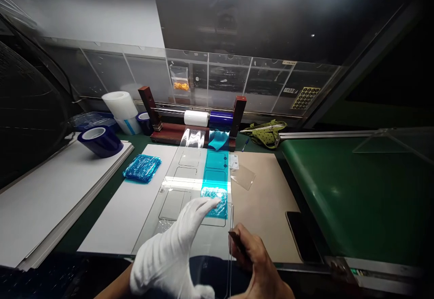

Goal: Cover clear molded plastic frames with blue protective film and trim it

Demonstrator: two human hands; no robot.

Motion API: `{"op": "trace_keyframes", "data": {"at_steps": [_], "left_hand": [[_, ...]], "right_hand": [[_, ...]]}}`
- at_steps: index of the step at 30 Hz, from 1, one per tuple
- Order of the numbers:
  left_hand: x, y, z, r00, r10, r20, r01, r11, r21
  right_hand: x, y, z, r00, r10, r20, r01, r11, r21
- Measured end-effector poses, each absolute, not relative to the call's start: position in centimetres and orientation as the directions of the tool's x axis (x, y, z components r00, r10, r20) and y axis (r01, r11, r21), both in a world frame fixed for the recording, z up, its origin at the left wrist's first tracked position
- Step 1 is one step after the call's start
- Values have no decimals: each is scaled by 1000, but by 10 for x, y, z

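Currently I'm holding a clear panel (231, 226) on edge just above the near side of the table (97, 202), between my two hands. My gloved left hand (169, 249) is spanning it, fingers and thumb spread wide, fingertips near its upper end and thumb low down. My bare right hand (259, 263) is pinching a dark tool (239, 242) in closed fingers, its tip pointing at the panel's edge.

Behind my glove, a crumpled blue pack (208, 192) is lying on a clear sheet (145, 235) marked with black outlines. Blue film (216, 160) is running along that sheet from a purple roll (221, 118), which is sitting beside a white roll (195, 118) on a wooden stand (171, 135).

To the left, another blue pack (142, 169) is resting on white paper (115, 224); farther out, a tape roll (101, 142) is sitting on a paper stack (57, 195). To the right, a brown board (264, 217) is carrying a small clear plate (243, 178) and, near its outer edge, a phone (301, 235). Beyond it, a green pouch (266, 134) is lying near a pen (245, 144).
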State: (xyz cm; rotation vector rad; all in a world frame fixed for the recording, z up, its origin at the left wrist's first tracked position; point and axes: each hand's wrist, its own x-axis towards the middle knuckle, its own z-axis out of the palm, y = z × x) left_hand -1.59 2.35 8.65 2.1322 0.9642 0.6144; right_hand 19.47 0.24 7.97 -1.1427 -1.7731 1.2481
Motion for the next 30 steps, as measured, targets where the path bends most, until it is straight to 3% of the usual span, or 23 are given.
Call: {"op": "trace_keyframes", "data": {"at_steps": [12, 17, 21, 25, 27, 30], "left_hand": [[-12, 32, 94, 650, 756, 70, 450, -458, 767], [-11, 37, 96, 658, 752, 43, 489, -470, 735], [-6, 35, 103, 621, 780, 75, 575, -520, 632], [-4, 33, 107, 498, 850, 171, 742, -519, 425], [-5, 32, 108, 468, 858, 211, 781, -514, 355], [-5, 30, 111, 468, 845, 256, 787, -531, 313]], "right_hand": [[194, -2, 68, -404, 912, 69, 230, 174, -957], [191, -8, 59, -278, 952, 130, 271, 208, -940], [189, -13, 36, -176, 953, 245, 172, 275, -946], [210, -6, 18, 135, 930, 342, 35, 340, -940], [231, 6, 5, 209, 933, 293, 103, 277, -955], [264, 28, -32, 256, 949, 186, 425, 62, -903]]}}
